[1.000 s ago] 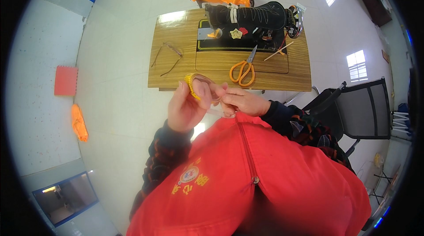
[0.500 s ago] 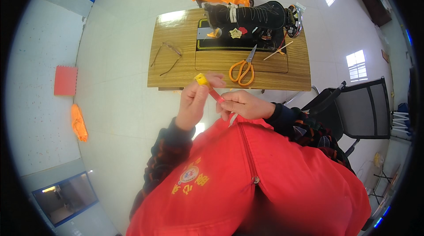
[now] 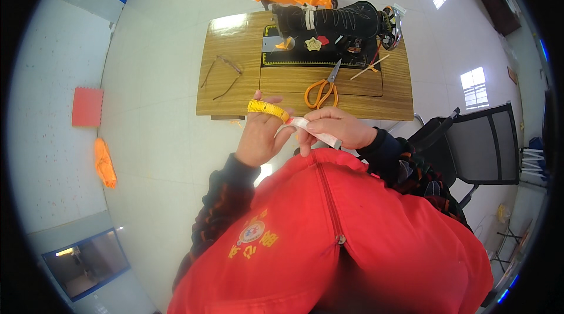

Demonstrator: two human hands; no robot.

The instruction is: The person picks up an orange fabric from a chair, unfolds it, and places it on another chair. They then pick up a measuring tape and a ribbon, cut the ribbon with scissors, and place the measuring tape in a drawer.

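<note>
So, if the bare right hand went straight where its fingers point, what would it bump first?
Probably the bare left hand, with the flexible yellow measuring tape across its fingers: the bare right hand points leftward at it. One might pass over the other, though; depth is unclear.

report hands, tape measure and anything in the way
Left hand: tape measure across fingers. Right hand: gripping its white stretch. Orange-handled scissors lie beyond, clear.

We see yellow characters [image 3: 269, 238] near a round emblem [image 3: 252, 232] on the red zip-front vest [image 3: 405, 231]; we find dark marks on the yellow tape measure [image 3: 268, 107], too small to read.
</note>
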